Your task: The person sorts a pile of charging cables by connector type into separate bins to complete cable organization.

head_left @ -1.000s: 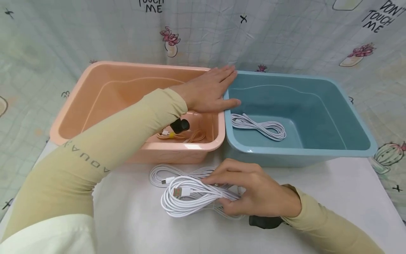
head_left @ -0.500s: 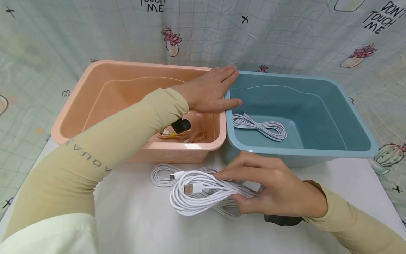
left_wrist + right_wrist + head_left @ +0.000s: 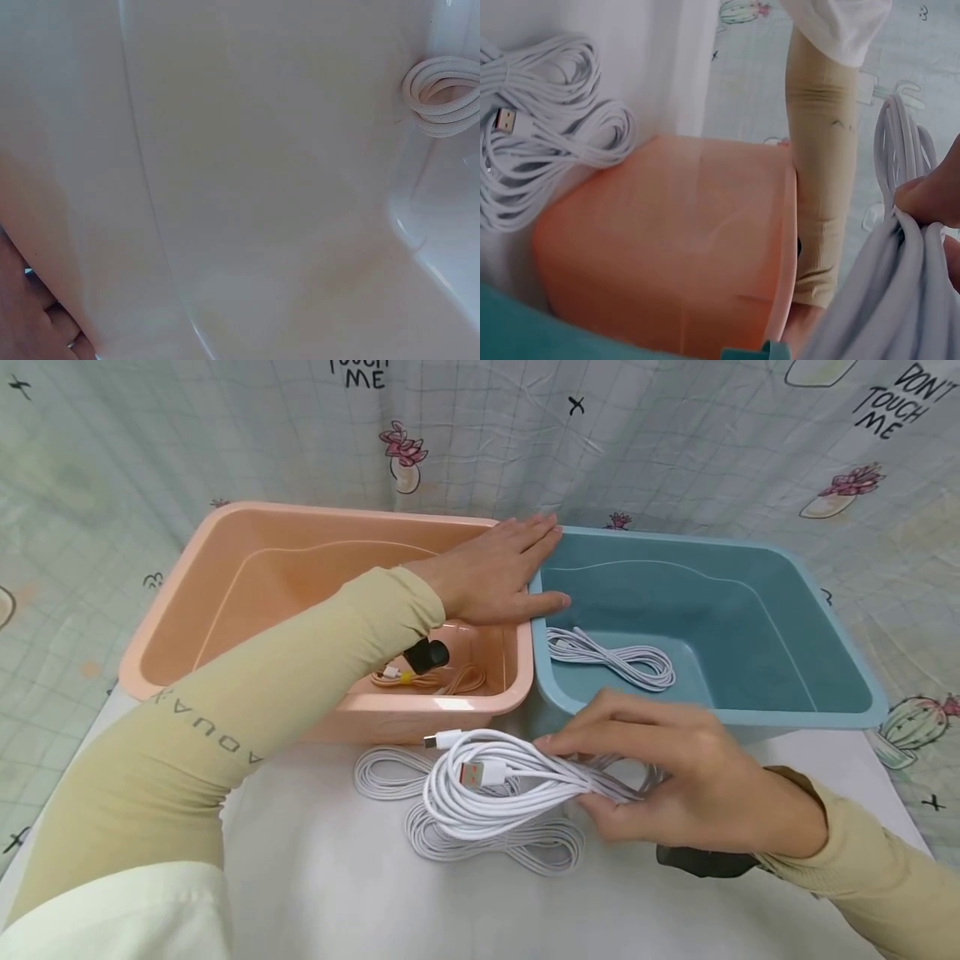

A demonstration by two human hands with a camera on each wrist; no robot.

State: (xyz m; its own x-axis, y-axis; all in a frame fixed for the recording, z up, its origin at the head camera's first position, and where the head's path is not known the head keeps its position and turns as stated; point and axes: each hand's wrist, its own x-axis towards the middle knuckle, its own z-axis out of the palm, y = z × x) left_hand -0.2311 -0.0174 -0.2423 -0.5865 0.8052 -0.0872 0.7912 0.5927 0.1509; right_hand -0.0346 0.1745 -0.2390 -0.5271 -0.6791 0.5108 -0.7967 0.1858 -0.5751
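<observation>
Head: at lower centre, the right hand (image 3: 678, 772) pinches a coiled white USB cable (image 3: 553, 783), likely keeping its loops together; upper centre, the left hand (image 3: 498, 575), straight-fingered and holding nothing, lies across rims of the peach bin (image 3: 360, 517) and blue bin (image 3: 795, 719), perhaps steadying both. Left wrist: cord bundle (image 3: 439, 114), upper right. Right wrist: pinched loops, right.

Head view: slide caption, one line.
Right hand pinches coiled white cable; left hand rests across adjoining rims of orange bin and blue bin.
</observation>
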